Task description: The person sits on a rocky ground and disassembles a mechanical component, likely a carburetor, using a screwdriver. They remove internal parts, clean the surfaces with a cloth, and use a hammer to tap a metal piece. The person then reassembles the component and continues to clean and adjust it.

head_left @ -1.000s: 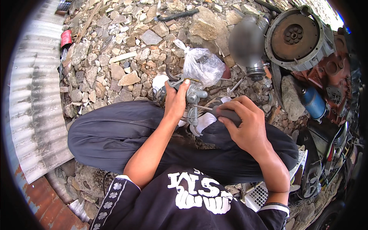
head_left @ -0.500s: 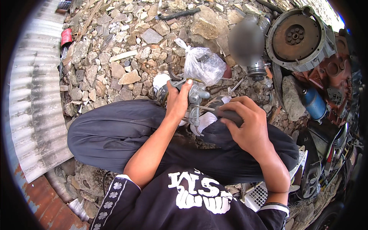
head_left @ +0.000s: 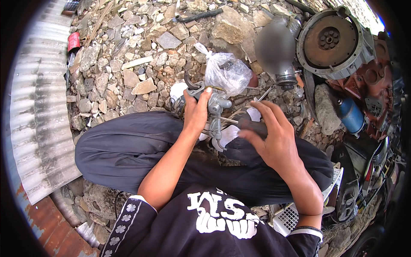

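Observation:
My left hand (head_left: 196, 112) is closed around a grey cast-metal carburetor (head_left: 215, 104), its thumb pressed along the top edge. My right hand (head_left: 276, 139) is at a screwdriver (head_left: 256, 127) with a thick dark handle; the handle lies between thumb and fingers, its end against the palm, and the fingers are loosened and spread. The screwdriver's shaft points left and meets the carburetor's side; the tip's exact seat is too small to make out. Just beyond the carburetor lies a knotted clear plastic bag (head_left: 229, 75) with dark parts inside.
Broken stones (head_left: 145, 87) cover the ground ahead. At the right stand a round rusty flywheel in its housing (head_left: 329, 40), a reddish engine block (head_left: 372, 85) and a blue cylinder (head_left: 352, 116). A wrench (head_left: 266, 93) lies beyond my right hand. Corrugated sheet (head_left: 45, 98) runs along the left.
The fingers of my right hand have loosened and spread around the screwdriver handle. My left hand and the carburetor have shifted very slightly left.

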`<state>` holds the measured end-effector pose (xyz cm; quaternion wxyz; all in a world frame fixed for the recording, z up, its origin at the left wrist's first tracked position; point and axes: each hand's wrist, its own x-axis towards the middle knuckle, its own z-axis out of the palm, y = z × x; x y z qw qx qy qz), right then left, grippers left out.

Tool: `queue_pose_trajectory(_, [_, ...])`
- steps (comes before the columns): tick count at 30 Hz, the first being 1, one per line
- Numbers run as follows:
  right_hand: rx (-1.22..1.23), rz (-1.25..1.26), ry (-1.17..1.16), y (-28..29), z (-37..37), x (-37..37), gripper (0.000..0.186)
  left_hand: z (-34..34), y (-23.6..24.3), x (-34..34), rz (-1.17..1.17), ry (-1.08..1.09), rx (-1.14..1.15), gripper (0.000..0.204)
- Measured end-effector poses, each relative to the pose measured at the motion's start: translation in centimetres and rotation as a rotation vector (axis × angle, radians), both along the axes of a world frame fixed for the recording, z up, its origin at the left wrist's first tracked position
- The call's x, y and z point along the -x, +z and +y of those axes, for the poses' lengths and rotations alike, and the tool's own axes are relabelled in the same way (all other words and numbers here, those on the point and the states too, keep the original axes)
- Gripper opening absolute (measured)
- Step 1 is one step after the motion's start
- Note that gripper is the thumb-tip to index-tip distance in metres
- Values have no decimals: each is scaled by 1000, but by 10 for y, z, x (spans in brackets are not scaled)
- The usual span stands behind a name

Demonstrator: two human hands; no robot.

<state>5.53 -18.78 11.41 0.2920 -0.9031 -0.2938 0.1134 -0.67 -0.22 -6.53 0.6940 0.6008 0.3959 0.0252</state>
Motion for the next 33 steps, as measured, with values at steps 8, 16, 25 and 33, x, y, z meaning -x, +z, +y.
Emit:
queue_pose_trajectory(8, [0, -113, 220, 0, -10, -9, 30, -3, 4, 2, -20, 10, -30, 108])
queue_pose_trajectory(16, [29, 131, 92, -3, -9, 1, 27, -4, 15, -1, -5, -14, -52, 110])
queue_pose_trajectory(25, [12, 344, -76, 15, -25, -32, 25, 3, 14, -2, -91, 47, 90, 114])
queue_pose_trajectory(33, [-272, 841, -336, -81, -11, -4, 61, -3, 36, -8, -241, 164, 293, 85])
